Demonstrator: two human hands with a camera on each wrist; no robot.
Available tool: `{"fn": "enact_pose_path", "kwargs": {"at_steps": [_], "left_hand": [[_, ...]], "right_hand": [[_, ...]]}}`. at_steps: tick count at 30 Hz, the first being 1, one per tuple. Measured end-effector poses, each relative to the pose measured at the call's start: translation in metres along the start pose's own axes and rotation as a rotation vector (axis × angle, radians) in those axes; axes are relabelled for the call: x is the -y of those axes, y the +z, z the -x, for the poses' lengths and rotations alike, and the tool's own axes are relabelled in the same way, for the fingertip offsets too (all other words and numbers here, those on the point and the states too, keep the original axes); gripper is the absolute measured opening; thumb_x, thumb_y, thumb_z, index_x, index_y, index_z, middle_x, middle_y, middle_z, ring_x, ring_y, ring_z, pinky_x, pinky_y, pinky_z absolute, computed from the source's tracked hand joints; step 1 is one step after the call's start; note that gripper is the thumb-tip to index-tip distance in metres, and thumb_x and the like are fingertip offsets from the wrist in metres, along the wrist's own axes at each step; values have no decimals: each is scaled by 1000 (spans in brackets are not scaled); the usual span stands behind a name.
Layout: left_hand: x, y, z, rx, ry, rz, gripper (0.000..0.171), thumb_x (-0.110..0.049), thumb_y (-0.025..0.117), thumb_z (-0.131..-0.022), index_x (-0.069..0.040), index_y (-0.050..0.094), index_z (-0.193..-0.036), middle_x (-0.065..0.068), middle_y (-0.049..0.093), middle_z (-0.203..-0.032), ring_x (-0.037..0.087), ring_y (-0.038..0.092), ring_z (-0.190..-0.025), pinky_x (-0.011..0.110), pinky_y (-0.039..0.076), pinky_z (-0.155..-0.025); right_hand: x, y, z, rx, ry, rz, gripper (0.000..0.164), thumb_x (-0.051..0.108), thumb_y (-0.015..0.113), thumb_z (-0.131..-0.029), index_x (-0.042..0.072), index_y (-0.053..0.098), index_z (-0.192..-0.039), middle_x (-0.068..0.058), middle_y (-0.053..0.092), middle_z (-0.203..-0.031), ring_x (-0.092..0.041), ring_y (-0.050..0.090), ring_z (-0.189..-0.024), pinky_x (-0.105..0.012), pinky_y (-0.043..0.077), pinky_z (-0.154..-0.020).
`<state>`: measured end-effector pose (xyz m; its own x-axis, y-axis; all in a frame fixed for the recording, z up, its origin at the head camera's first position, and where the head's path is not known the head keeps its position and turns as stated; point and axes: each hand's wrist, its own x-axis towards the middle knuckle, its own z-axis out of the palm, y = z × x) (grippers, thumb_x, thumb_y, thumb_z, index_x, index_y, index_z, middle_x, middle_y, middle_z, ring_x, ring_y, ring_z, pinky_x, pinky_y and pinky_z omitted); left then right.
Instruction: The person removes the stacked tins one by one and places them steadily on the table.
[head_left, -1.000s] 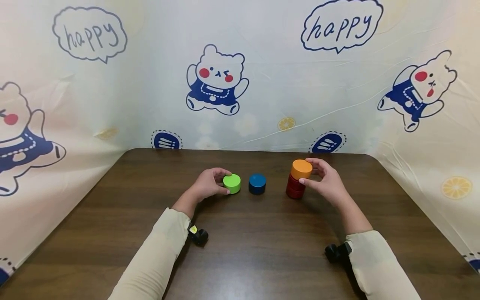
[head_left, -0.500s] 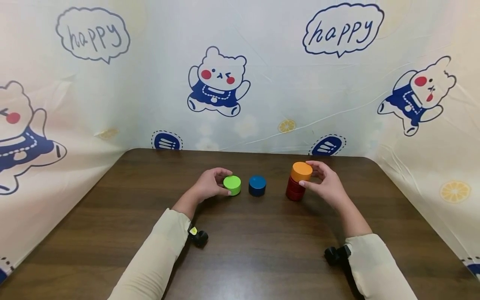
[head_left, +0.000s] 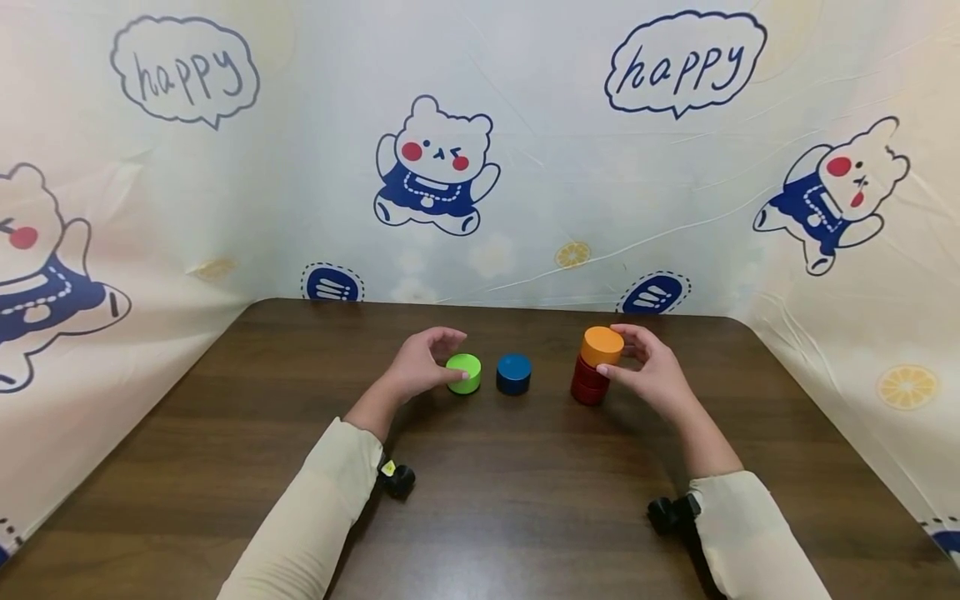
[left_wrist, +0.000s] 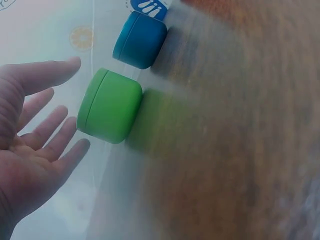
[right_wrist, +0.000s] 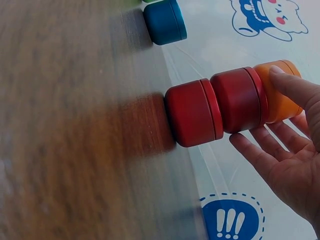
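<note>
Beside a green lidded tin (head_left: pixel 463 375) my left hand (head_left: pixel 420 364) is spread, thumb and fingers apart from it in the left wrist view. The green tin (left_wrist: pixel 111 106) stands upright on the table. To its right is a blue tin (head_left: pixel 513 375), which no hand touches. Further right, two red tins (right_wrist: pixel 195 114) are stacked, with an orange tin (right_wrist: pixel 277 90) on top. My right hand (head_left: pixel 654 367) pinches the orange tin between thumb and fingers. One fingertip lies close under the upper red tin in the right wrist view; whether it touches cannot be told.
All the tins stand toward the far side of a dark brown wooden table (head_left: pixel 480 500). Behind it hangs a pale cloth (head_left: pixel 540 167) printed with bears. Black wrist cameras sit at the left cuff (head_left: pixel 397 481) and right cuff (head_left: pixel 671 514).
My left hand has let go of the green tin; its thumb and fingers have spread and risen slightly. My right hand stays on the orange tin, and the stack looks unchanged.
</note>
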<state>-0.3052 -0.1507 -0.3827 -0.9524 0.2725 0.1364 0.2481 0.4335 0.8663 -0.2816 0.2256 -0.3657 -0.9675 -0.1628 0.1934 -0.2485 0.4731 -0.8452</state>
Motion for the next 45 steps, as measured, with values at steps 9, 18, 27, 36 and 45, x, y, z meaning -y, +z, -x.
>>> {"fn": "enact_pose_path", "kwargs": {"at_steps": [9, 18, 27, 36, 45], "left_hand": [[-9, 3, 2, -22, 13, -12, 53, -14, 83, -79, -12, 60, -126, 13, 58, -133, 27, 54, -125, 45, 43, -104], [-20, 6, 5, -44, 32, -27, 52, -15, 83, -79, -13, 60, -125, 7, 60, -126, 29, 55, -123, 46, 44, -102], [-25, 15, 6, -43, 59, -11, 51, -16, 84, -78, -13, 61, -124, 10, 58, -126, 30, 56, -120, 47, 45, -101], [-33, 24, 9, -19, 106, 0, 48, -14, 83, -78, -10, 62, -121, 8, 58, -123, 34, 57, -118, 47, 45, -101], [-44, 35, 12, -6, 168, -31, 45, -14, 83, -79, -10, 64, -120, 6, 58, -120, 27, 57, -114, 45, 47, -99]], "right_hand": [[1, 0, 0, 1, -2, -5, 70, 28, 79, -83, 15, 44, -142, -14, 50, -141, -36, 48, -126, -54, 41, -103], [3, 0, 0, -1, -4, -5, 69, 26, 79, -84, 13, 44, -141, -15, 50, -141, -37, 48, -125, -56, 39, -104], [1, -1, -1, 10, 11, -8, 70, 18, 77, -86, 12, 40, -145, -18, 47, -144, -39, 46, -128, -57, 37, -106], [1, 0, -1, 16, 12, 12, 72, 22, 79, -84, 11, 40, -144, -17, 48, -143, -38, 47, -126, -55, 41, -103], [-5, 0, -2, 57, 39, 36, 79, 24, 81, -81, 7, 37, -145, -20, 48, -142, -40, 47, -127, -58, 39, -103]]}}
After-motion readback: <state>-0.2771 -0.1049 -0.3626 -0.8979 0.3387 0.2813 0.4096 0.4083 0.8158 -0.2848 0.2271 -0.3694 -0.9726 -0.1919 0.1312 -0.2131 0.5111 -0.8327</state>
